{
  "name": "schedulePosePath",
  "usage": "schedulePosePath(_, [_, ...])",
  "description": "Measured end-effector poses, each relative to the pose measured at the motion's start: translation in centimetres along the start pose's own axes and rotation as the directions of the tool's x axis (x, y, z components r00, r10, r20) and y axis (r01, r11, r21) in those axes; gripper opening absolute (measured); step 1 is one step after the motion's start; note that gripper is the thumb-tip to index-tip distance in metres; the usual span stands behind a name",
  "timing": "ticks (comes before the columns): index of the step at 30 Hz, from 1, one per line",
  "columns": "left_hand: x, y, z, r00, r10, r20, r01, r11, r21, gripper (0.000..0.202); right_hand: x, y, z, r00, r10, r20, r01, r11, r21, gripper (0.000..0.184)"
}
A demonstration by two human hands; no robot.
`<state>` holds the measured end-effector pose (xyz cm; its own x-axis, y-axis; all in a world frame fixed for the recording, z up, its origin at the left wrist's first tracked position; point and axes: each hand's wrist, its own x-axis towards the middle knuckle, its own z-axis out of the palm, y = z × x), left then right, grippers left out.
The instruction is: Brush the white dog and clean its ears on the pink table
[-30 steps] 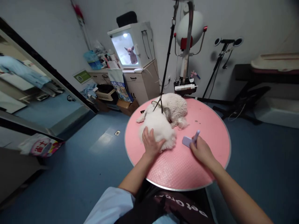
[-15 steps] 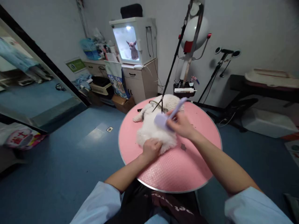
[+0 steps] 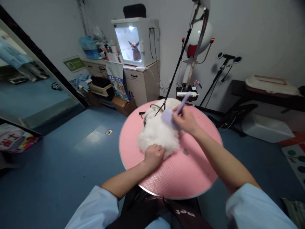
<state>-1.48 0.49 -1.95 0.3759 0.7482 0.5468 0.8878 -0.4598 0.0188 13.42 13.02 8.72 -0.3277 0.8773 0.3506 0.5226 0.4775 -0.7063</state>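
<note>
The left hand (image 3: 154, 156) is curled closed on the near fur of the white dog (image 3: 157, 133), which is on a round pink table (image 3: 176, 181) — the right hand (image 3: 187, 119) is wrapped around a purple brush (image 3: 167, 117), its head at the dog's coat — and behind stands a lit white box (image 3: 149, 41) on drawers (image 3: 136, 85)

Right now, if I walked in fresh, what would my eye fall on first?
Probably the round pink table in the middle, with a fluffy white animal lying on it. Over its fur, the person's right hand holds a purple brush, while the left hand is curled at the near edge. Behind, a brightly lit cabinet frames a big-eared animal.
</note>
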Motion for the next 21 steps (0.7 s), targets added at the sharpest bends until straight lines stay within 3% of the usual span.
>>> schedulePosePath(2, [0.0, -0.2, -0.2, 1.000, -0.001, 0.010, 0.001, 1.000, -0.005, 0.030, 0.1, -0.3, 0.3, 0.969, -0.053, 0.241, 0.050, 0.999, 0.018, 0.016])
schedulePosePath(3, [0.0, -0.3, -0.3, 1.000, -0.004, 0.009, 0.004, 1.000, -0.002, 0.029, 0.3, -0.4, 0.4, 0.968, -0.035, 0.247, 0.037, 0.999, -0.003, 0.015])
schedulePosePath(6, [-0.1, -0.8, -0.5, 1.000, -0.003, -0.019, 0.003, 1.000, 0.021, 0.029, 0.7, -0.5, 0.8, 0.995, 0.020, -0.101, -0.028, 0.997, -0.073, 0.017])
schedulePosePath(7, [-0.2, -1.0, -0.6, 0.999, 0.009, -0.034, -0.009, 1.000, 0.024, 0.029, 0.9, -0.5, 0.9, 0.994, -0.006, -0.110, -0.002, 0.997, -0.073, 0.017])
schedulePosePath(10, [-0.5, -1.6, -0.8, 0.996, 0.051, -0.072, -0.049, 0.998, 0.032, 0.024, 1.1, -0.7, 1.5, 0.977, -0.064, 0.205, 0.083, 0.993, -0.083, 0.014])
schedulePosePath(11, [-0.5, -1.7, -0.9, 0.995, 0.058, -0.083, -0.055, 0.998, 0.036, 0.022, 1.2, -0.9, 1.7, 0.977, -0.034, 0.209, 0.063, 0.990, -0.130, 0.014])
schedulePosePath(14, [-0.7, -2.0, -1.1, 0.993, 0.065, -0.101, -0.061, 0.997, 0.041, 0.017, 1.4, -1.5, 2.0, 0.999, 0.008, -0.031, -0.015, 0.968, -0.251, 0.018])
schedulePosePath(15, [-0.8, -2.0, -1.1, 0.992, 0.072, -0.103, -0.069, 0.997, 0.037, 0.016, 1.5, -1.7, 2.1, 1.000, -0.016, -0.024, 0.009, 0.966, -0.260, 0.019])
schedulePosePath(18, [-1.1, -2.0, -0.9, 0.990, 0.098, -0.106, -0.094, 0.995, 0.035, 0.017, 1.6, -2.6, 2.1, 0.972, -0.045, 0.229, 0.112, 0.951, -0.290, 0.016])
schedulePosePath(19, [-1.3, -1.9, -0.8, 0.990, 0.103, -0.101, -0.099, 0.994, 0.041, 0.018, 1.6, -2.8, 2.0, 0.974, -0.033, 0.226, 0.109, 0.936, -0.333, 0.016])
schedulePosePath(21, [-1.5, -2.0, -0.7, 0.990, 0.117, -0.079, -0.114, 0.992, 0.049, 0.019, 1.6, -3.2, 1.8, 0.999, -0.015, 0.051, 0.035, 0.907, -0.421, 0.019])
